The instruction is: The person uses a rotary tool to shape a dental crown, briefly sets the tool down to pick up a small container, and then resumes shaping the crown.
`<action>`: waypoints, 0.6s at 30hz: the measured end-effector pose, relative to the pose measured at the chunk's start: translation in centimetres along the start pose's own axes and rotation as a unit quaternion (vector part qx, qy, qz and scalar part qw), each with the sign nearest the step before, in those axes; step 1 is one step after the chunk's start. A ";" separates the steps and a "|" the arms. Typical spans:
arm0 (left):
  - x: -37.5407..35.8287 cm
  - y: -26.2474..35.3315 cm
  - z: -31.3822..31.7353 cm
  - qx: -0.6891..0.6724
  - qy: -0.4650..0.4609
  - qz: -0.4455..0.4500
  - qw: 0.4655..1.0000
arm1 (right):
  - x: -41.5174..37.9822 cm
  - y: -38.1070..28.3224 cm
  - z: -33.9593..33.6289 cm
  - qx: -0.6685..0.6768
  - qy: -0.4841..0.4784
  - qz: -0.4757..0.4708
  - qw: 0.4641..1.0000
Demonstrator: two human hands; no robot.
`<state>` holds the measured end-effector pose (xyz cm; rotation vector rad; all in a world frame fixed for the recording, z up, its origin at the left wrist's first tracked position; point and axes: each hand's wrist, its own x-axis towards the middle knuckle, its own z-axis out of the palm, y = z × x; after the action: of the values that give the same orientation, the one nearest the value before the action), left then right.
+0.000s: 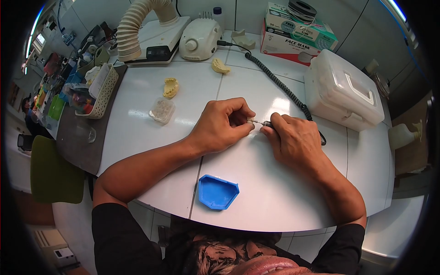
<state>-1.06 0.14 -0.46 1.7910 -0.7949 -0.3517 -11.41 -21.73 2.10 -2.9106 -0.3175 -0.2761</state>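
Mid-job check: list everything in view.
small piece: 1, pale, in left hand
tool: 1, dark, in right hand
cord: 1, black, centre right
tooth moulds: 2, yellow, beyond left hand
small box: 1, clear, left
tray: 1, blue, near edge
control box: 1, white, far side
hose: 1, cream, far left
cartons: 2, green/red, far right
spool: 1, black, on cartons
case: 1, white, right
jug: 1, pale, far right
basket: 1, cream, left
chair: 1, green, left
table: 1, white, centre
other clutter: uncounted, mixed, mostly left
sleeves: 2, black, bottom
left hand: 1, bare, centre
right hand: 1, bare, centre
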 end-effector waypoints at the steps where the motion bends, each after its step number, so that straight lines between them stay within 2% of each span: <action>1: 0.0 0.1 0.0 0.002 -0.002 -0.004 1.000 | 0.0 0.0 0.1 0.001 0.002 -0.001 1.000; 18: 0.0 0.2 -0.1 0.000 -0.009 -0.003 1.000 | 0.0 0.1 0.1 -0.002 0.013 -0.011 1.000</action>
<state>-1.08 0.23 -0.19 1.7937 -0.8019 -0.3724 -11.32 -21.83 1.95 -2.9066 -0.3455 -0.3193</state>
